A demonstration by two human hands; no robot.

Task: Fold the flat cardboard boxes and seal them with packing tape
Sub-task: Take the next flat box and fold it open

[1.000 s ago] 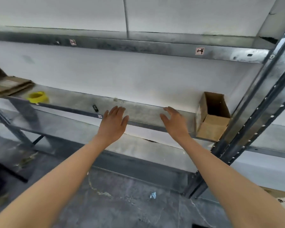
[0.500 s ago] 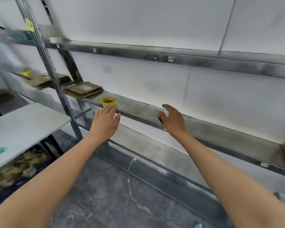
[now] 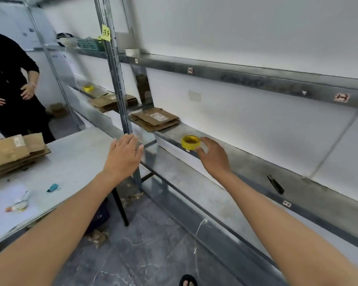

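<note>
Close above the table [image 3: 74,155] corner: left hand [image 3: 124,155] flat, fingers straight and pressed together, gripping nothing, probably kept free for cardboard. Just beyond, right hand [image 3: 213,156] loosely spread, thumb and fingertips curved at the near side of the yellow tape roll [image 3: 191,142], not closed round it; contact impossible to tell. Roll lying flat near the front edge of the metal shelf [image 3: 256,172], hole upward, thin-walled, seemingly little tape left. Handy there for sealing. Further along the same shelf, flattened cardboard boxes [image 3: 155,120] in a low brown stack, unfolded, top one white-labelled; second stack [image 3: 10,153] on the table.
</note>
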